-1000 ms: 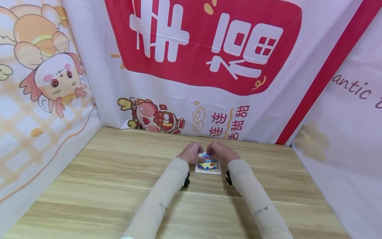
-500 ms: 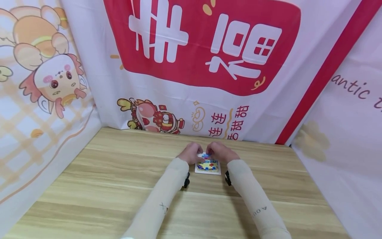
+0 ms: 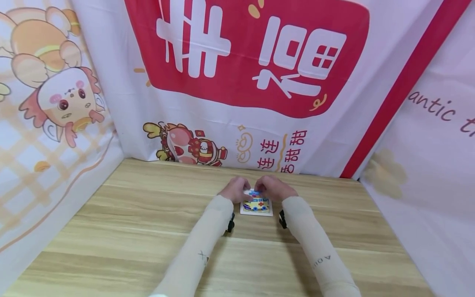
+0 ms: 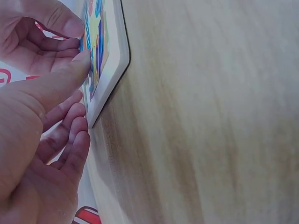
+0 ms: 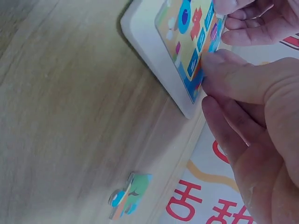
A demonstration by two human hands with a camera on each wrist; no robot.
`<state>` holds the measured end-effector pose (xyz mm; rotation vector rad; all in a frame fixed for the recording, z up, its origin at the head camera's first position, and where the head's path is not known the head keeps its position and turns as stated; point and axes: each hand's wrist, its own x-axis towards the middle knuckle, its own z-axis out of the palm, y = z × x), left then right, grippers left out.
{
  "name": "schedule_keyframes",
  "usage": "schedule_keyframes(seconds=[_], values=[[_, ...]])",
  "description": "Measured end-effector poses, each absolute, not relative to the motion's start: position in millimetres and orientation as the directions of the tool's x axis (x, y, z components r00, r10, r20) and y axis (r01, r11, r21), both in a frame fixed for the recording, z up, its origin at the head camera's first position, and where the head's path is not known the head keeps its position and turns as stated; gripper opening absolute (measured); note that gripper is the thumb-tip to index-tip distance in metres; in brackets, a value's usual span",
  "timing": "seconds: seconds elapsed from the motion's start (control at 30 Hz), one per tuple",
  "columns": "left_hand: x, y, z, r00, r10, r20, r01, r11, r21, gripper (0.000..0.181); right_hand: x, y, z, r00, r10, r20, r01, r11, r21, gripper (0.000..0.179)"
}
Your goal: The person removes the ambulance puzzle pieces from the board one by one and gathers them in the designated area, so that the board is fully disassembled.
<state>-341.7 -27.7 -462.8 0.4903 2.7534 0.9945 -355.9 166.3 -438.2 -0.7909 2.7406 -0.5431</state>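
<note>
A small jigsaw puzzle (image 3: 256, 205) with a yellow ambulance picture and a white frame lies flat on the wooden table. At its far left corner is my left hand (image 3: 234, 190), the thumb on the picture and the other fingers curled by the far edge. My right hand (image 3: 275, 189) is at the far right corner, its thumb and index finger pinching at the blue top part of the puzzle (image 5: 180, 60). The fingers partly cover that top strip. In the right wrist view, a loose puzzle piece (image 5: 131, 196), green, blue and orange, lies beyond the board.
Bare wood of the table (image 3: 156, 231) spreads around the board. A printed white and red cloth (image 3: 237, 95) hangs just behind the hands, and more printed cloth walls (image 3: 48, 123) close in the left and right sides.
The head view has shifted slightly. Both hands stay at the far side of the puzzle, with only small finger movement; a bit more of its blue top part shows now.
</note>
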Motion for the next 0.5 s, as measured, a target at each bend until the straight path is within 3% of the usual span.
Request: schedule_keyframes(seconds=[0.5], values=[[-341.3,-29.8,-463.6,-0.930,0.366,-0.038,0.255,0.714,0.652,0.038,-355.6,163.0,-435.8,-0.840,-0.521,-0.151,-0.414,0.796,-0.441,0.025]])
